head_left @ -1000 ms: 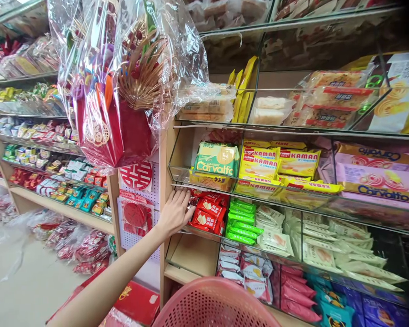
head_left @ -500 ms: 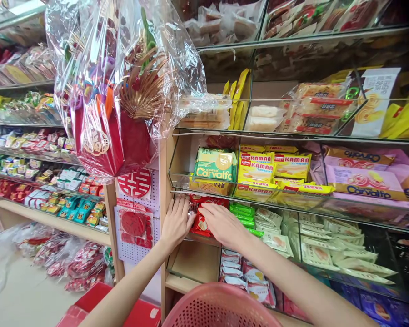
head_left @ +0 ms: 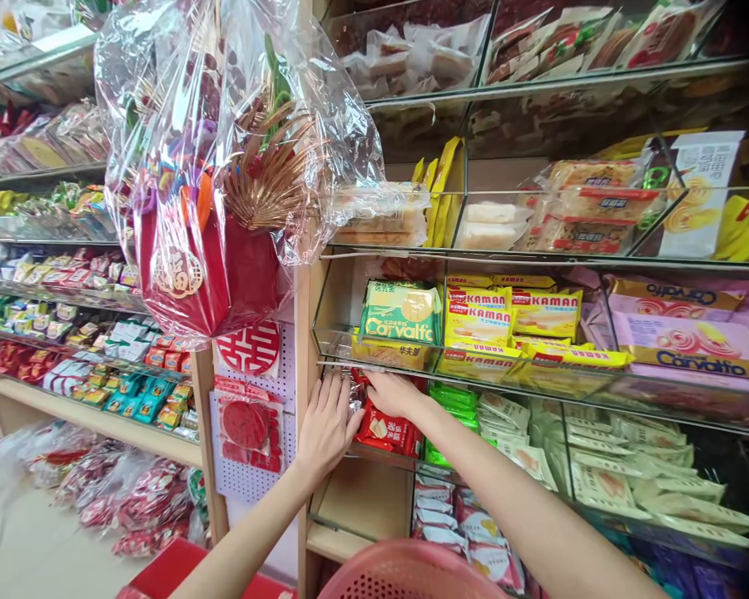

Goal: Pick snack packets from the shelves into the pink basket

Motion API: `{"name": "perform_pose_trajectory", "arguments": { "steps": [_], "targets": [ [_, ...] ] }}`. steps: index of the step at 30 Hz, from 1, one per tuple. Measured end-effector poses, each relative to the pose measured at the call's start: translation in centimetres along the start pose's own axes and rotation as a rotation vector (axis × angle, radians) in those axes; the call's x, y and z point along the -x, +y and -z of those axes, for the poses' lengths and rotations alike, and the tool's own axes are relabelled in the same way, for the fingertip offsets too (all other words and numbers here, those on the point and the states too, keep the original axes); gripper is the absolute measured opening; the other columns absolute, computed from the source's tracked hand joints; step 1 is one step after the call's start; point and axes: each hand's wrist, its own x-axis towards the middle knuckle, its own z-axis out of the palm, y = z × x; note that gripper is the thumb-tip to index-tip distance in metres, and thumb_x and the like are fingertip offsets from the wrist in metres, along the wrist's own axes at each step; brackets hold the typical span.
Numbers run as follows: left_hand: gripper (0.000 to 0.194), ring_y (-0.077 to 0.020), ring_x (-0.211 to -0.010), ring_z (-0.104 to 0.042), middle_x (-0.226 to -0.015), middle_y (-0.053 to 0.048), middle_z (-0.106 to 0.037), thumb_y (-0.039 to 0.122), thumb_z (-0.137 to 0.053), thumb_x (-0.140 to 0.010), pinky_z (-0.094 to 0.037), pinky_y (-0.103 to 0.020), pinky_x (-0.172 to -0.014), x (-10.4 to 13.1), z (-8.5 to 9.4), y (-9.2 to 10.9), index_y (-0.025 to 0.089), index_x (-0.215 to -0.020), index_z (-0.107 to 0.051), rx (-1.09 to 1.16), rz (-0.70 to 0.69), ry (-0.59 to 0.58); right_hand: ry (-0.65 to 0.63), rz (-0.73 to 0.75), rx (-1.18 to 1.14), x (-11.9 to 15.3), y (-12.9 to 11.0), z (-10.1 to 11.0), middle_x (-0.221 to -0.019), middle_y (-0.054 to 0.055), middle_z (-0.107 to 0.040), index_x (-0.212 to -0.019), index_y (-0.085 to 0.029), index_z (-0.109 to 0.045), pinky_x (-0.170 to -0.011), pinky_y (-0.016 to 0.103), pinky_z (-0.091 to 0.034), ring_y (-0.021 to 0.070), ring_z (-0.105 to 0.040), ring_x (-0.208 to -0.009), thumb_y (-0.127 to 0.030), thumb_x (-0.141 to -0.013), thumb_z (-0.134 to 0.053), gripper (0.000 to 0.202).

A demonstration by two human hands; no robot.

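Our work with the red plastic packets point(head_left: 385, 431) seems unfinished: they lie shelved, our left hand point(head_left: 328, 420) beside them, thumb spread, our right hand point(head_left: 392, 393) over them; its grip we cannot tell.

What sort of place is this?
Probably a snack shop: red packs and yellow packs are grouped by kind on shelves, and a pink basket like a shopping basket sits in front.

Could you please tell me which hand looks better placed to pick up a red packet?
Probably the right hand: it reaches over the red packets, while the left hand is nearer the wooden post.
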Motion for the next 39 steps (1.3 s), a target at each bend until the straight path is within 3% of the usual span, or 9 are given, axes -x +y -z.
{"name": "perform_pose_trajectory", "arguments": {
  "steps": [5,11,17,23,32,39],
  "targets": [
    [0.058,-0.0335,-0.132,-0.034,-0.136,-0.019,-0.045,0.045,-0.037,-0.091,-0.032,-0.047,-0.107,0.4,0.2,0.3,0.009,-0.137,-0.037,0.025,0.039,-0.005,0.004,-0.046,0.055,0.1,-0.1,-0.2,-0.132,0.009,-0.053,-0.130,-0.021,-0.042,-0.092,0.033,-0.045,0.0225,-0.056,-0.113,-0.016,-0.087,-0.034,0.044],
    [0.064,-0.0313,-0.135,-0.030,-0.140,-0.016,-0.042,0.046,-0.037,-0.091,-0.029,-0.046,-0.109,1.3,0.1,0.4,0.012,-0.144,-0.023,0.034,0.032,-0.001,0.048,-0.089,0.172,0.1,-1.3,-0.1,-0.124,0.014,-0.059,-0.124,-0.019,-0.047,-0.087,0.036,-0.047,0.0251,-0.058,-0.110,-0.012,-0.089,-0.025,0.042],
    [0.061,-0.0306,-0.137,-0.028,-0.143,-0.016,-0.040,0.045,-0.037,-0.091,-0.026,-0.045,-0.111,1.4,-0.5,0.3,0.009,-0.140,-0.033,-0.031,0.008,-0.006,0.077,-0.180,0.211,0.8,-1.5,-0.9,-0.101,0.013,-0.068,-0.118,-0.018,-0.050,-0.072,0.037,-0.051,0.0263,-0.066,-0.087,-0.013,-0.090,-0.023,0.039],
    [0.062,-0.0314,-0.137,-0.026,-0.146,-0.015,-0.036,0.047,-0.037,-0.091,-0.025,-0.046,-0.112,1.0,-0.8,0.2,0.010,-0.141,-0.032,-0.052,-0.004,-0.009,0.290,-0.032,0.234,2.4,-1.1,-1.9,-0.127,0.012,-0.057,-0.130,-0.016,-0.042,-0.097,0.040,-0.043,0.0252,-0.053,-0.114,-0.010,-0.089,-0.032,0.043],
    [0.061,-0.0296,-0.134,-0.033,-0.142,-0.017,-0.042,0.046,-0.033,-0.092,-0.027,-0.047,-0.111,-1.0,-0.4,0.1,0.009,-0.140,-0.033,0.028,0.018,-0.084,0.472,0.103,0.262,5.5,-0.9,-2.6,-0.132,0.014,-0.053,-0.133,-0.009,-0.041,-0.101,0.043,-0.043,0.0249,-0.049,-0.120,-0.006,-0.086,-0.036,0.047],
    [0.061,-0.0286,-0.140,-0.020,-0.150,-0.017,-0.027,0.042,-0.036,-0.093,-0.023,-0.048,-0.112,-0.1,-0.5,-0.5,0.013,-0.145,-0.023,0.109,-0.033,-0.051,0.542,0.140,0.165,9.6,-1.0,-2.5,-0.137,0.012,-0.049,-0.139,-0.014,-0.033,-0.104,0.043,-0.042,0.0217,-0.043,-0.127,-0.006,-0.088,-0.033,0.052]
  ]
}}
